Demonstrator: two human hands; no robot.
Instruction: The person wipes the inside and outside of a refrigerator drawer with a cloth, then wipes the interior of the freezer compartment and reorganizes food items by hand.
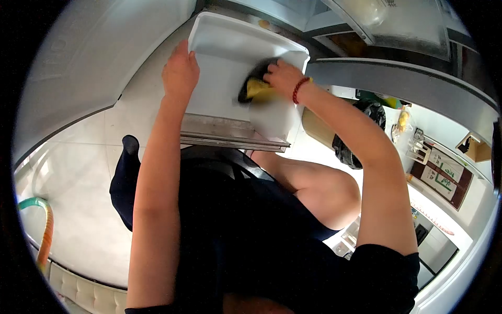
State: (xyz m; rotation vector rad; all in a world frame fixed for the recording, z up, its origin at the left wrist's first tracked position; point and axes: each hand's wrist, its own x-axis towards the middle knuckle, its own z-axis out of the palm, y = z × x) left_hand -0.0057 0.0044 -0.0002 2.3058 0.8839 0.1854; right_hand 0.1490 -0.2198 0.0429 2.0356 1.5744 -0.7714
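Head: left hand (179, 73) holds bin (222, 68) — right hand (286, 78) holds blurred cloth (257, 88), seemingly.

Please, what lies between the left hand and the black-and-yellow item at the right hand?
In the head view, only the bare inner surface of the white bin shows between the left hand and the blurred black-and-yellow item.

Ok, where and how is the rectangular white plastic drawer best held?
Probably by the left rim of the drawer, coming from the left: its raised wall offers a thin edge to pinch, and the left hand is there. The right hand, with a blurred black-and-yellow item, crowds the right side.
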